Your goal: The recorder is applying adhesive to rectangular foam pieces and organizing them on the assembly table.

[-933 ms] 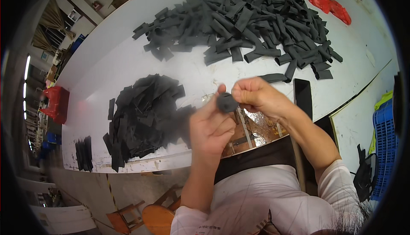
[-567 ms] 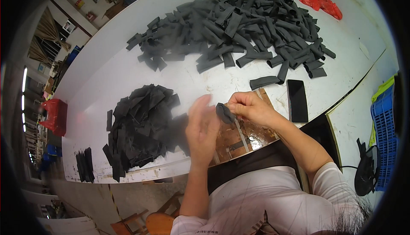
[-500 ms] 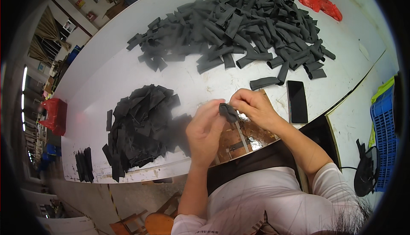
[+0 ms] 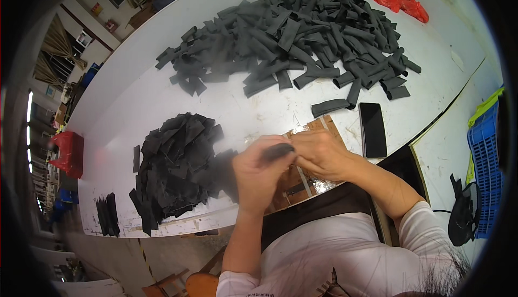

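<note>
White worktable (image 4: pixel 162 97): a dark strip (image 4: pixel 278 151) is pinched closed between left hand (image 4: pixel 259 175) and right hand (image 4: pixel 321 154), held steady above the brown board (image 4: pixel 302 181).

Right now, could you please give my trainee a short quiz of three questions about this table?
1. True or false: both hands hold one dark strip.
2. The phone lies A) right of the hands, B) on the flat pile.
3. What colour are the gloves at the far right corner?
Key: 1 true: left hand and right hand meet on it. 2 A. 3 red.
</note>
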`<state>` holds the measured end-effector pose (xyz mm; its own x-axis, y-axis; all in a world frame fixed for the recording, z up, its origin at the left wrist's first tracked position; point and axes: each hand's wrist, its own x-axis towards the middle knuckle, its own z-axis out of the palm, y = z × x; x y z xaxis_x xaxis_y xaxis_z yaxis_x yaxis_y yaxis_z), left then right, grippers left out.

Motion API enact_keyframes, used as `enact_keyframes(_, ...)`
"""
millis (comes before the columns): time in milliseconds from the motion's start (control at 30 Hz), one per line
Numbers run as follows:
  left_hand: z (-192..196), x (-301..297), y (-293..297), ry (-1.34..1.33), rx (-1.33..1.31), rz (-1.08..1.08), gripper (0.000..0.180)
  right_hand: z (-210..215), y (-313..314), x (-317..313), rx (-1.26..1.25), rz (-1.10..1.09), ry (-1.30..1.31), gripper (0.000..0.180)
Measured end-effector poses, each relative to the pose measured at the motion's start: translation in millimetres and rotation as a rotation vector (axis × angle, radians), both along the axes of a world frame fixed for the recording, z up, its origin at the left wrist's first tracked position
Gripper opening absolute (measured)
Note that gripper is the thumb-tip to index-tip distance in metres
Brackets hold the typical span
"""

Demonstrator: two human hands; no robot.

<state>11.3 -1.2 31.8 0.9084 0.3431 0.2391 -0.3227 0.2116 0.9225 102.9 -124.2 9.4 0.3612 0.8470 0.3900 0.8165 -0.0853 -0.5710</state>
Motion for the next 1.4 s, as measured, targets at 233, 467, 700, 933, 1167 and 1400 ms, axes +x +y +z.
enact_keyframes(233, -8.0, 0.4, -6.6, 0.22, 0.465, 0.154, 0.009, -18.0, 0.9, -3.9, -0.026, -0.003, 0.204, 0.017)
enact_keyframes(467, 1.5, -2.5, -9.6, -0.125, -0.123, 0.152, 0.015, 14.7, 4.7, 2.9, -0.061, 0.026, 0.226, 0.019)
enact_keyframes(700, -14.0, -12.0, 0.9, -0.181, -0.434, 0.184, 0.011, 5.0, 7.4, -1.7, -0.135, 0.02, 0.115, 0.019)
enact_keyframes(933, -15.8, -17.3, 5.0, -0.126, -0.179, 0.227, 0.012, -10.8, 6.6, -6.6, 0.052, 0.027, 0.179, 0.014)
enact_keyframes(1167, -58.5, -46.6, 21.2, 0.223, 0.307, 0.768, 0.016, 50.5, 19.3, 32.4, 0.177, 0.046, 0.23, 0.044)
enact_keyframes(1400, -128.8, -79.7, 65.3, 0.808, 1.012, 0.933, 0.025, 37.9, 12.5, 21.1, 0.342, -0.438, 0.341, 0.031)
